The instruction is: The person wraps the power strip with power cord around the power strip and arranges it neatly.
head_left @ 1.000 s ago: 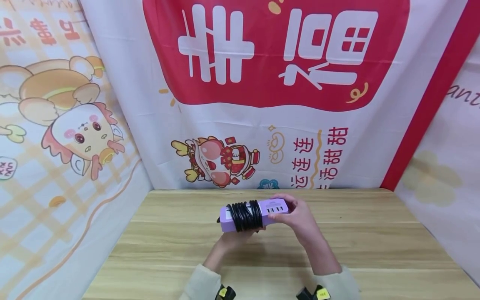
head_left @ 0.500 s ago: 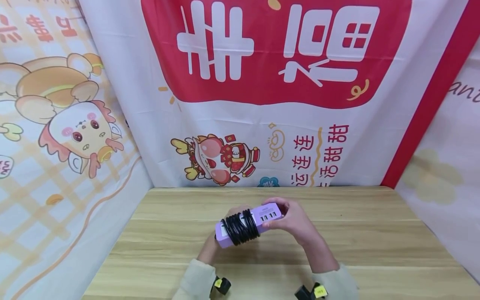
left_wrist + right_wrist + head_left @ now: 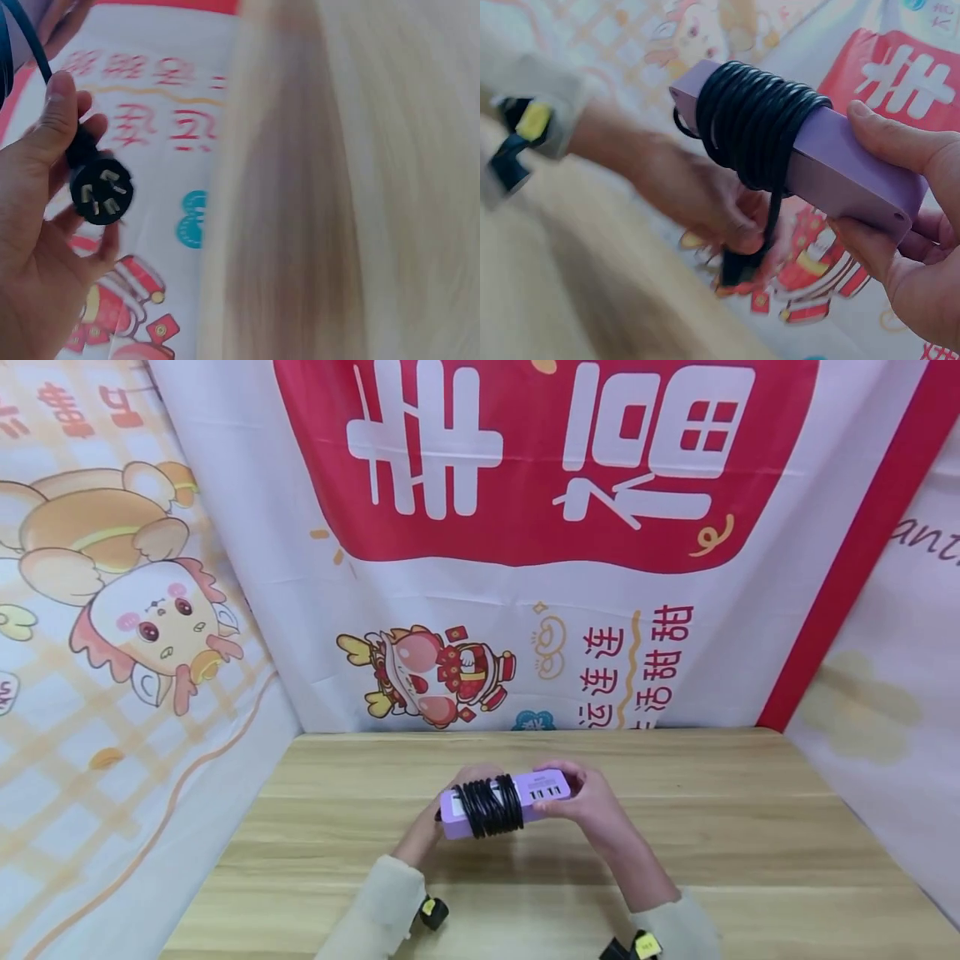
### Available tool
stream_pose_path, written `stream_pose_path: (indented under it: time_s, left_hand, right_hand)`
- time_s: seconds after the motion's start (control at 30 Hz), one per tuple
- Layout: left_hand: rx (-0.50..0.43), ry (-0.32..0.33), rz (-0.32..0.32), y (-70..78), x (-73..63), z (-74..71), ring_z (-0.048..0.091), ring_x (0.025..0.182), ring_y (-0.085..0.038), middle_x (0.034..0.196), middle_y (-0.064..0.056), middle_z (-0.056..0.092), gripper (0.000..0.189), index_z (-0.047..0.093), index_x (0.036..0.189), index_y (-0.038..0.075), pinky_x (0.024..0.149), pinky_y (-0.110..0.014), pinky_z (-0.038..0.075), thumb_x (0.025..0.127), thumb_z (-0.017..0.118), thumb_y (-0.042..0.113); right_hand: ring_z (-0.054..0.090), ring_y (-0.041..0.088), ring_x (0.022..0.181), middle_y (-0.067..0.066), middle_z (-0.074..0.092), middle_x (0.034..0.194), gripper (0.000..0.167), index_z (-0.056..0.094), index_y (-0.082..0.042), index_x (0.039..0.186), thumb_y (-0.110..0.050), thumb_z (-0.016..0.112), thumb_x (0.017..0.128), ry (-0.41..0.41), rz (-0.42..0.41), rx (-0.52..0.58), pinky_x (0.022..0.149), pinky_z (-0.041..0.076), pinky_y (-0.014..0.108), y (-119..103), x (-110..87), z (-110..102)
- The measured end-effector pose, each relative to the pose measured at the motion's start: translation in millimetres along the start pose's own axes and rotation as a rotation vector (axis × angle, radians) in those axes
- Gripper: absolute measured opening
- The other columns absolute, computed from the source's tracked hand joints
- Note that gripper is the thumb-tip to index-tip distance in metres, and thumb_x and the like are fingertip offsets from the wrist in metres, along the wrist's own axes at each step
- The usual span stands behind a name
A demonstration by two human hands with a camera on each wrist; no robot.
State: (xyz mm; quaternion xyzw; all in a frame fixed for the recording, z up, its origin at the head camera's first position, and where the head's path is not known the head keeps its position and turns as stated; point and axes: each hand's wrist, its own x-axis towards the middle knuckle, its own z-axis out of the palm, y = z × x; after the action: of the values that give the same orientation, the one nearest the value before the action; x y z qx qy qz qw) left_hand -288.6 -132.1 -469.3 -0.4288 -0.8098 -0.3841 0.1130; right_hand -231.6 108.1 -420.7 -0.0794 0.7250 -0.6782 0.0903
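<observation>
A purple power strip with a row of USB ports is held above the table, its black cord wound round the left half in several turns. My right hand grips the strip's right end, thumb on one side and fingers on the other. Behind the strip, my left hand is largely hidden in the head view. The left wrist view shows it pinching the cord's black plug, thumb on the neck and metal prongs exposed. A short stretch of cord runs from the coil to that plug.
Under the hands lies a wood-grain table. A printed white and red cloth hangs at its back edge. More patterned cloth walls stand on the left and right. Black wrist devices sit at the sleeves.
My left hand has gone from under the power strip to behind it, its sleeve shifting left. The strip tilted down at the left, then came back nearer level. My right hand keeps its grip.
</observation>
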Motion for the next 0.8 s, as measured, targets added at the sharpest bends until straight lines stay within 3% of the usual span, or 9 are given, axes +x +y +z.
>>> stream_pose_path:
  time_s: [0.13, 0.2, 0.27, 0.37, 0.4, 0.5, 0.6, 0.7, 0.8]
  left_hand:
    - [0.079, -0.078, 0.161, -17.6, 13.8, 3.6, 0.066, 0.086, -0.023, 0.092, -0.012, 0.072, 0.014, 0.071, 0.096, 0.003, 0.082, -0.031, 0.055, 0.086, 0.062, 0.004]
    - [0.188, -0.126, 0.252, -29.8, 21.2, 7.3, 0.068, 0.087, -0.025, 0.093, -0.012, 0.074, 0.016, 0.073, 0.097, 0.002, 0.084, -0.032, 0.055, 0.086, 0.061, 0.003]
    - [0.325, -0.179, 0.391, -40.1, 28.1, 12.4, 0.068, 0.087, -0.023, 0.093, -0.011, 0.074, 0.016, 0.073, 0.098, 0.002, 0.083, -0.032, 0.055, 0.087, 0.062, 0.004]
    - [0.451, -0.245, 0.565, -84.6, 33.0, 31.1, 0.066, 0.092, -0.011, 0.098, 0.0, 0.074, 0.022, 0.073, 0.109, 0.011, 0.085, -0.023, 0.051, 0.098, 0.054, 0.012]
    - [0.472, -0.275, 0.583, -88.5, 34.1, 33.1, 0.065, 0.095, -0.009, 0.101, 0.002, 0.073, 0.024, 0.072, 0.112, 0.014, 0.086, -0.021, 0.05, 0.1, 0.052, 0.015]
    - [0.492, -0.36, 0.545, -88.3, 36.8, 34.8, 0.064, 0.099, -0.007, 0.104, 0.006, 0.073, 0.027, 0.072, 0.116, 0.018, 0.085, -0.018, 0.05, 0.102, 0.049, 0.018]
    - [0.554, -0.444, 0.451, -41.9, 39.9, 21.3, 0.067, 0.098, -0.013, 0.103, 0.002, 0.074, 0.023, 0.073, 0.112, 0.016, 0.081, -0.022, 0.054, 0.096, 0.057, 0.014]
    - [0.641, -0.537, 0.386, -22.8, 40.2, 20.6, 0.065, 0.101, -0.011, 0.107, 0.005, 0.072, 0.024, 0.071, 0.115, 0.02, 0.081, -0.02, 0.051, 0.095, 0.058, 0.017]
    - [0.702, -0.632, 0.304, -13.7, 39.7, 22.6, 0.061, 0.104, -0.008, 0.111, 0.009, 0.07, 0.022, 0.069, 0.116, 0.027, 0.082, -0.021, 0.048, 0.097, 0.059, 0.022]
  right_hand:
    - [0.057, 0.024, 0.108, 0.012, 0.061, 0.121, 0.058, 0.063, -0.006, 0.123, -0.006, 0.087, 0.071, 0.037, 0.056, 0.019, 0.089, 0.051, 0.03, 18, -1.2, -8]
    - [0.056, 0.024, 0.108, 0.012, 0.061, 0.12, 0.059, 0.061, -0.004, 0.124, -0.004, 0.086, 0.071, 0.025, 0.06, 0.045, 0.09, 0.051, 0.03, 29, -1.2, -12]
    - [0.056, 0.025, 0.108, 0.012, 0.06, 0.12, 0.061, 0.058, -0.002, 0.125, -0.001, 0.085, 0.07, -0.001, 0.066, 0.071, 0.091, 0.051, 0.032, 38, -2.3, -17]
    - [0.055, 0.025, 0.108, 0.012, 0.058, 0.12, 0.065, 0.054, 0.002, 0.127, 0.003, 0.083, 0.069, -0.045, 0.059, 0.101, 0.092, 0.051, 0.033, 48, -5.1, -24]
    - [0.055, 0.025, 0.107, 0.012, 0.058, 0.12, 0.066, 0.053, 0.003, 0.128, 0.004, 0.082, 0.068, -0.059, 0.058, 0.111, 0.092, 0.051, 0.033, 51, -6.1, -26]
    - [0.055, 0.025, 0.107, 0.011, 0.057, 0.12, 0.07, 0.05, 0.005, 0.131, 0.007, 0.079, 0.067, -0.095, 0.053, 0.146, 0.092, 0.052, 0.034, 59, -7.9, -31]
    - [0.056, 0.024, 0.106, 0.008, 0.058, 0.118, 0.072, 0.049, 0.004, 0.132, 0.009, 0.078, 0.066, -0.106, 0.057, 0.176, 0.091, 0.052, 0.033, 68, -8.5, -33]
    - [0.056, 0.023, 0.104, 0.006, 0.058, 0.116, 0.071, 0.049, 0.006, 0.131, 0.009, 0.078, 0.066, -0.128, 0.046, 0.17, 0.09, 0.051, 0.032, 76, -9.2, -33]
    - [0.056, 0.022, 0.101, 0.006, 0.059, 0.113, 0.07, 0.049, 0.008, 0.129, 0.007, 0.08, 0.067, -0.154, 0.03, 0.11, 0.089, 0.05, 0.031, 82, -9.5, -31]
